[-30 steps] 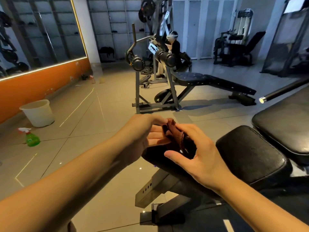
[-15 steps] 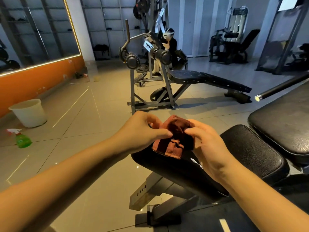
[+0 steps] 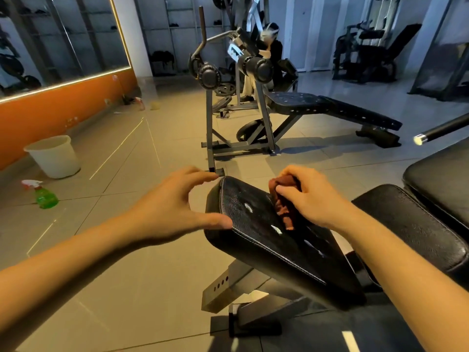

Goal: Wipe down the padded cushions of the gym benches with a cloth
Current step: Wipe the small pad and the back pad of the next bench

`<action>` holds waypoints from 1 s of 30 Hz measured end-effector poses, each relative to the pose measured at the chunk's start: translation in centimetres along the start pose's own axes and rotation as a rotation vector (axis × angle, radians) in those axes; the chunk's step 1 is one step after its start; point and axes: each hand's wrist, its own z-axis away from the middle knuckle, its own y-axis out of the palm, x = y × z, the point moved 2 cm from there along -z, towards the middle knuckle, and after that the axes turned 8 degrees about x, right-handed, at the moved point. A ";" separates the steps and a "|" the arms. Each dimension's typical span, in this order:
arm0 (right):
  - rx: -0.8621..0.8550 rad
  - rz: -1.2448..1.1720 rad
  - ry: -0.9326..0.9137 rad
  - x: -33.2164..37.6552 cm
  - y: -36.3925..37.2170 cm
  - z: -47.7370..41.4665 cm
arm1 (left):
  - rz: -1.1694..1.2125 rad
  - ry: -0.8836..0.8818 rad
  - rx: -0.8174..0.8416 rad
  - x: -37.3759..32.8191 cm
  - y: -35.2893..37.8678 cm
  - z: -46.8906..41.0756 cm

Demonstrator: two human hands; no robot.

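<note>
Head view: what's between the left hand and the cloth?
Only the bench pad: its bare black top, with a few pale marks, fills the gap from the left hand to the cloth in the right hand. Head view shows it.

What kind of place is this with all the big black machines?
Most likely a gym: a padded bench cushion, a sloping sit-up bench with foam rollers, and weight plates.

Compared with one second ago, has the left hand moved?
Yes. The left hand let go of the cloth and went left, to the seat pad's left edge.
</note>
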 end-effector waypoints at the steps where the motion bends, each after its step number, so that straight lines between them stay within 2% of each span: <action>1: 0.021 0.046 -0.003 0.0 0.9 -0.4 | -0.013 -0.017 0.057 -0.1 0.3 -0.1; 5: -0.057 -0.031 0.032 -0.1 4.0 -1.2 | 0.005 0.019 0.172 0.2 1.4 -0.8; 10: -0.126 -0.042 0.015 0.2 4.8 -1.3 | 0.041 0.070 0.150 1.5 2.0 -1.7; 16: -0.022 -0.083 -0.273 3.7 5.1 2.0 | 0.090 0.121 0.090 2.6 2.5 -1.6; 18: -0.063 -0.045 -0.192 2.0 4.7 -0.4 | 0.054 0.120 0.081 2.8 2.5 -1.9; 20: -0.111 -0.012 -0.016 0.1 3.9 -3.1 | 0.062 0.117 0.078 2.8 2.5 -2.0; 22: -0.129 -0.037 0.015 -0.4 4.1 -3.4 | 0.067 0.121 0.075 2.9 2.5 -1.9; 27: 0.046 -0.089 -0.373 3.7 5.1 1.5 | 0.054 0.141 0.067 2.9 2.5 -1.9; 30: -0.034 -0.011 -0.197 1.2 4.1 -2.6 | 0.080 0.140 0.060 3.0 2.7 -2.0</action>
